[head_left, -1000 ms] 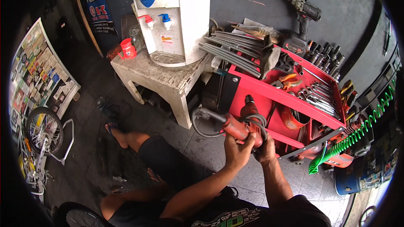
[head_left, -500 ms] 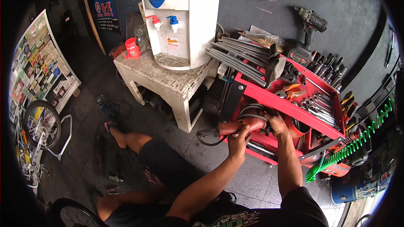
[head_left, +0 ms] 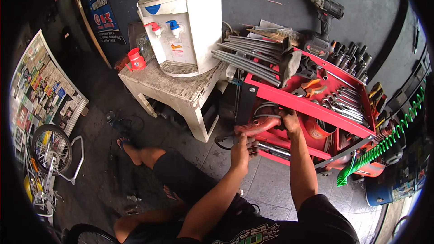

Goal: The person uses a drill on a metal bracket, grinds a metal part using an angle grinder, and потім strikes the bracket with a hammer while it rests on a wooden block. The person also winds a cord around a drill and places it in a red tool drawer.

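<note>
A red corded power tool (head_left: 258, 126) lies at the lower shelf of the red tool cart (head_left: 312, 110), its rounded body pointing left. My right hand (head_left: 289, 121) grips its right end, fingers closed round it under the upper tray's edge. Just below the tool's left part is my left hand (head_left: 244, 152), fingers loosely apart; the thumb is close to the tool's underside, and I cannot tell if it touches. A grey cord (head_left: 267, 106) loops over the tool. Beside my right hand stands a red can (head_left: 318, 129) with tools in it.
The cart's upper tray holds spanners (head_left: 346, 104), orange-handled pliers (head_left: 313, 89) and grey rods (head_left: 248, 65). Behind stands a cordless impact driver (head_left: 326, 11). A water dispenser (head_left: 199, 27) sits on a worn wooden table (head_left: 181, 92). A green coiled hose (head_left: 379, 149) hangs at right.
My left hand has let go of the red power tool and dropped slightly down and left. The tool has turned and sits further into the shelf. My right hand keeps its grip.
</note>
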The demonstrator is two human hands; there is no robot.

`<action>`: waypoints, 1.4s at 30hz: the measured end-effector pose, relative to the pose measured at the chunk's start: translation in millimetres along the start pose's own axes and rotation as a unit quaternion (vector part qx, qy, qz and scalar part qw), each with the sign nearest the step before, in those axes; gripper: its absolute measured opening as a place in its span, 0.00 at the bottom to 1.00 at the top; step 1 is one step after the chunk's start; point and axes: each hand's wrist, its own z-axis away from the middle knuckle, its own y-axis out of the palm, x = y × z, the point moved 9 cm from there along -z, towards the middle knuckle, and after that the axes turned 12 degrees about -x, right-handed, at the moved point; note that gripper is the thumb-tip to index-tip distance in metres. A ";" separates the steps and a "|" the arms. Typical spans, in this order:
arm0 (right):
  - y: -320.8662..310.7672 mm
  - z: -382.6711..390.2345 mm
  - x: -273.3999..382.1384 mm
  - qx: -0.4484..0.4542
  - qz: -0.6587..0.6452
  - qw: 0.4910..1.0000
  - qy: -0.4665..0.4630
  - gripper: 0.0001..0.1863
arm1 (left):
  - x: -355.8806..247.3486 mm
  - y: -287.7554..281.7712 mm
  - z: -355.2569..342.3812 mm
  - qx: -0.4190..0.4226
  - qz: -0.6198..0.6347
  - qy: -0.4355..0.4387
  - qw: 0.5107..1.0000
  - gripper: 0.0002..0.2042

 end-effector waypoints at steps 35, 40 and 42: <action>-70.9 -5.5 -4.4 -0.180 0.583 0.786 -0.099 0.21 | -362.2 -237.5 117.4 -0.175 -0.497 0.340 0.779 0.15; -117.4 56.3 78.6 -0.279 0.399 0.818 -0.305 0.17 | -342.5 -288.8 90.0 -0.066 -0.655 0.392 0.642 0.17; -161.0 82.0 98.0 -0.332 0.379 0.808 -0.305 0.15 | -328.1 -308.5 80.5 -0.077 -0.680 0.323 0.653 0.18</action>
